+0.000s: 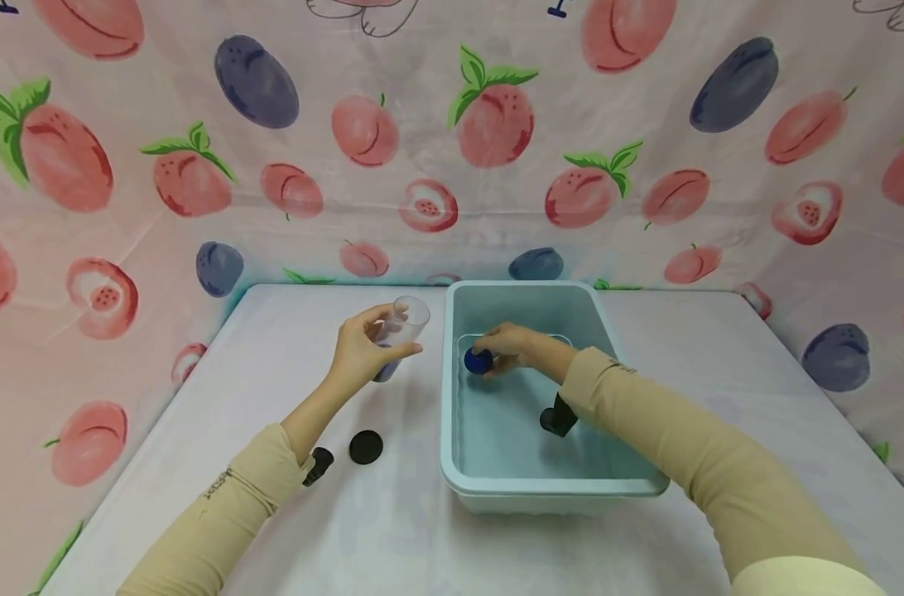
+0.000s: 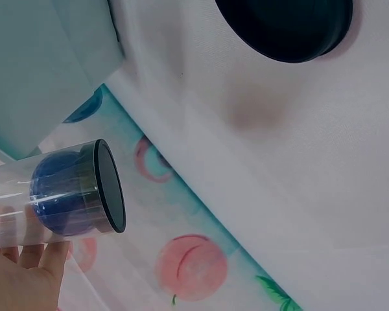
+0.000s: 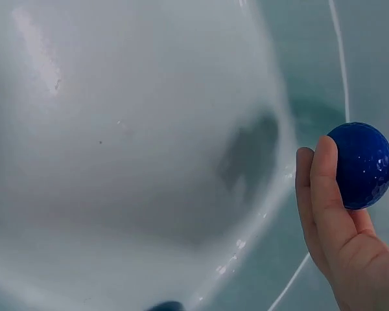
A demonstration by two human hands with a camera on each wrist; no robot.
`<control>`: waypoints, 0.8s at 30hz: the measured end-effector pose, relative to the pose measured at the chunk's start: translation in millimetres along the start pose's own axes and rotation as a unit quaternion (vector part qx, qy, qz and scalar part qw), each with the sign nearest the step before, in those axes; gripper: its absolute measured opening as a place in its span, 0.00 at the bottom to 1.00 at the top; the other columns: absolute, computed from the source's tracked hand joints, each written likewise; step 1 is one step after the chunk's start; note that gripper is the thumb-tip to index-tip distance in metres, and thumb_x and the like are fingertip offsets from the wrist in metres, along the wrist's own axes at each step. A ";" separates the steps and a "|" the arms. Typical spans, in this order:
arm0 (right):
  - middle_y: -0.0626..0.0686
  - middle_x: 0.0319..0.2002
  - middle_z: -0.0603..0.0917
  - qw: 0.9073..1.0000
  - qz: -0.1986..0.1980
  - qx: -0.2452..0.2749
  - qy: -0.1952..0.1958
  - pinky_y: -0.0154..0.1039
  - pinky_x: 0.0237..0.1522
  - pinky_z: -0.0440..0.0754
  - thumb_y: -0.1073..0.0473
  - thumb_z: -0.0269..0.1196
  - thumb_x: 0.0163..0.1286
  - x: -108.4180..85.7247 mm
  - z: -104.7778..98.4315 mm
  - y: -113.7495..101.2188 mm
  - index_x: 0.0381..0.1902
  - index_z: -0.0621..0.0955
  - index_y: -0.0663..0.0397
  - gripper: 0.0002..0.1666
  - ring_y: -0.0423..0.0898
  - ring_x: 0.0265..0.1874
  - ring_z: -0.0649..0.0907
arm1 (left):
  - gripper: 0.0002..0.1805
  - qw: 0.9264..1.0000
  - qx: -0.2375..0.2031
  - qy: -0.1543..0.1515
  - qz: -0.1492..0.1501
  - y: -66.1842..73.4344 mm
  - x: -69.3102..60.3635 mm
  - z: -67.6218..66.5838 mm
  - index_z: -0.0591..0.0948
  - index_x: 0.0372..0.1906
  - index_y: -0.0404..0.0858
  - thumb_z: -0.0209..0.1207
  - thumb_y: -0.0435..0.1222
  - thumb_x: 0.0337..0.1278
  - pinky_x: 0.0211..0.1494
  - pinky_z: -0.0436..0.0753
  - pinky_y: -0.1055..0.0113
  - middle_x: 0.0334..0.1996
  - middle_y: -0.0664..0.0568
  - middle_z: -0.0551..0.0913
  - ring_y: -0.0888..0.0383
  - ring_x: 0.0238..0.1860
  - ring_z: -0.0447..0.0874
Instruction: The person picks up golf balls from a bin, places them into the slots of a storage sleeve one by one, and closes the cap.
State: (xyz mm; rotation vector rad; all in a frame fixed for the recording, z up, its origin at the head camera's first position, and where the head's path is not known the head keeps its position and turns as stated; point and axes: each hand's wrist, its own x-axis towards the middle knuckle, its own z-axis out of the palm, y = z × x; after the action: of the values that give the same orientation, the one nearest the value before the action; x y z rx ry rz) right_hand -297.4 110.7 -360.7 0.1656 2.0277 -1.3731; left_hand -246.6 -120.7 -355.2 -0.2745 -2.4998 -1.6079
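Observation:
My left hand [image 1: 357,352] holds a clear plastic cylinder [image 1: 411,321] above the table, left of the basin, tilted a little. A blue ball [image 2: 59,194] sits inside it near its black end cap [image 2: 109,186]. My right hand [image 1: 515,343] reaches down into the pale blue-green basin [image 1: 526,484]. Between its fingers and thumb is a dimpled blue golf ball [image 3: 363,167], close to the basin's left wall. A round black lid [image 1: 366,447] lies on the table below my left hand.
The basin stands on a white-covered table [image 1: 295,538], just right of the middle. Behind the table hangs a fruit-patterned cloth [image 1: 422,99]. A black wrist camera [image 1: 560,416] hangs under my right sleeve, over the basin floor. Another black wrist camera [image 1: 319,466] shows beside my left cuff.

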 end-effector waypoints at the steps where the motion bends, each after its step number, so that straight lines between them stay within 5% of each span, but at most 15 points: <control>1: 0.69 0.62 0.65 1.000 -0.003 -0.001 -0.001 0.42 0.49 0.82 0.63 0.53 0.68 -0.5 -0.3 -0.6 0.67 0.61 0.68 0.32 0.60 0.54 0.77 | 0.30 1.000 0.000 0.000 -0.001 0.4 0.1 0.0 0.79 0.53 0.36 0.74 0.34 0.37 0.59 0.77 0.49 0.50 0.41 0.80 0.43 0.52 0.80; 9: 0.69 0.64 0.65 1.000 -0.006 0.008 -0.014 0.47 0.58 0.76 0.62 0.52 0.70 -5.3 -3.0 -2.3 0.67 0.63 0.69 0.30 0.60 0.58 0.74 | 0.31 1.000 0.003 0.000 -0.003 3.2 -0.5 0.0 0.78 0.54 0.37 0.74 0.34 0.38 0.58 0.77 0.49 0.51 0.41 0.80 0.43 0.52 0.80; 18: 0.67 0.62 0.69 1.000 -0.015 0.009 -0.012 0.36 0.44 0.84 0.60 0.52 0.70 -10.9 -6.4 -5.9 0.66 0.65 0.66 0.29 0.53 0.47 0.78 | 0.30 1.000 0.000 -0.002 -0.002 4.4 0.7 0.7 0.78 0.54 0.38 0.73 0.34 0.38 0.59 0.76 0.47 0.52 0.41 0.80 0.42 0.53 0.80; 24: 0.67 0.64 0.68 0.999 -0.027 0.022 -0.023 0.42 0.55 0.79 0.61 0.51 0.71 -15.0 -9.1 -8.6 0.67 0.63 0.66 0.30 0.53 0.48 0.79 | 0.30 1.000 0.000 -0.004 -0.008 4.7 0.3 1.1 0.78 0.54 0.38 0.73 0.34 0.38 0.59 0.76 0.48 0.52 0.41 0.79 0.42 0.53 0.80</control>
State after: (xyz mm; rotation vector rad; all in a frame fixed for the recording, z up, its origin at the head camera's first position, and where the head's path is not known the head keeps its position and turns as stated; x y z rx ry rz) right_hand -293.9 118.6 -343.2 0.0984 1.9778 -1.4429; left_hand -245.7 -117.9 -351.5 -0.2611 -2.5139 -1.6163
